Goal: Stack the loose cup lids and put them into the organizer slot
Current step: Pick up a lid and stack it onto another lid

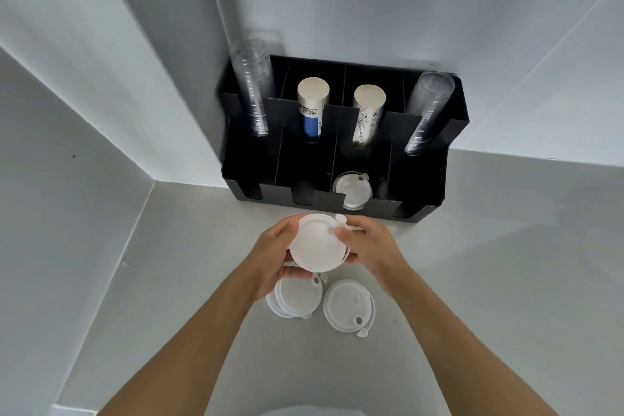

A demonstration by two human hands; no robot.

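Note:
A stack of white cup lids (315, 245) is held above the counter between both hands. My left hand (273, 255) cups its left and underside. My right hand (366, 245) grips its right edge, thumb on top. Below them on the counter lies a small pile of loose lids (297, 297), fanned out, and to its right more lids (347, 306) with a plug tab. The black organizer (422, 186) stands against the wall just beyond my hands. In its third front slot, several lids (351, 187) sit stacked.
The organizer's rear slots hold two stacks of clear plastic cups (251, 84), (429, 108) and two stacks of paper cups (312, 105), (366, 111). White walls close in at the left and behind. The grey counter (506, 263) spreads to the right.

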